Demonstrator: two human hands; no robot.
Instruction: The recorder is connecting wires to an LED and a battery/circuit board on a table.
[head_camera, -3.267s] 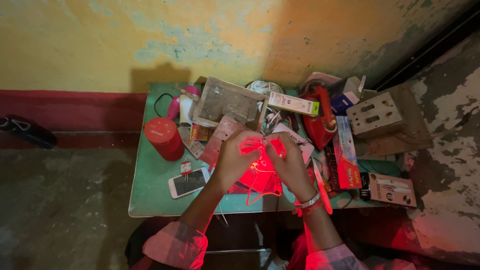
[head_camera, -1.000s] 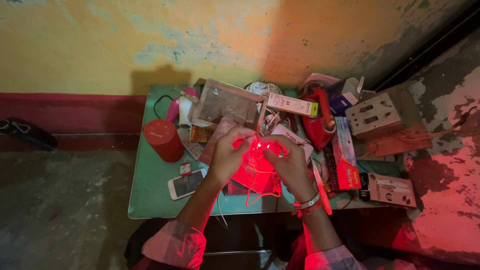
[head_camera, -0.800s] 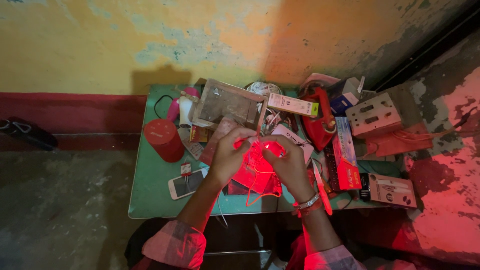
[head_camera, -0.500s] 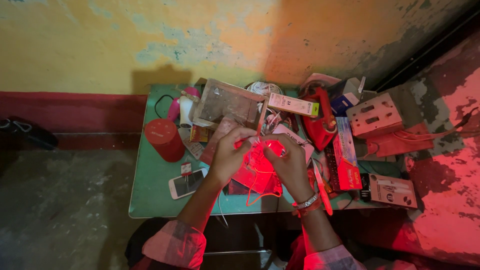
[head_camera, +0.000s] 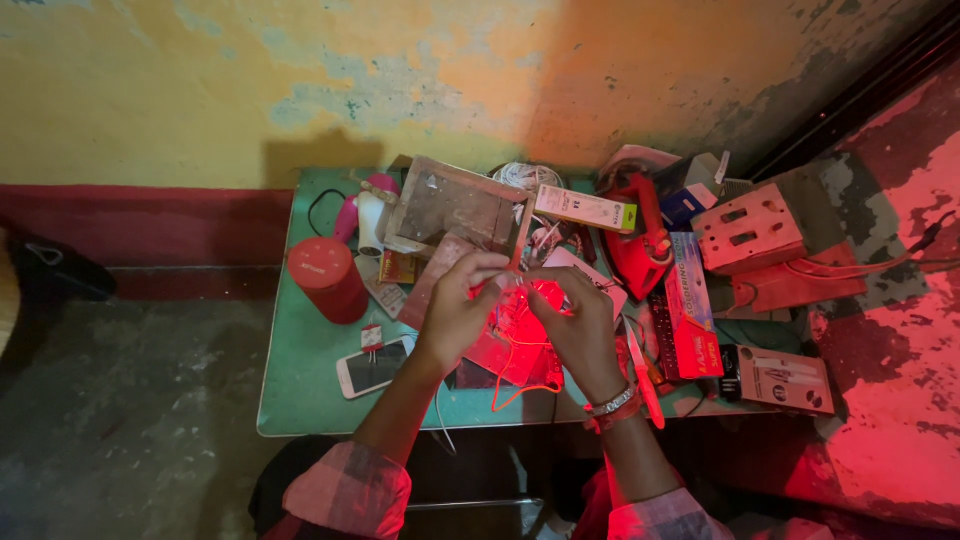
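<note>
Over the middle of the green table (head_camera: 300, 380), your left hand (head_camera: 455, 315) and right hand (head_camera: 580, 325) meet, fingers pinched on a small glowing red part (head_camera: 530, 300) with thin wires trailing toward 6 o'clock. At 9 o'clock stands a red cylinder (head_camera: 326, 278); a white phone (head_camera: 375, 367) lies at 8 o'clock.

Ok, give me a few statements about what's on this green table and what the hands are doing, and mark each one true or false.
1. Both hands, left hand and right hand, meet over a small glowing red part. True.
2. The phone lies to the right of the right hand. False: it lies left of the left hand.
3. A red cylinder stands on the table. True.
4. The right wrist is bare. False: it wears a bracelet.
5. The table stands mid-room. False: it is against the wall.
</note>
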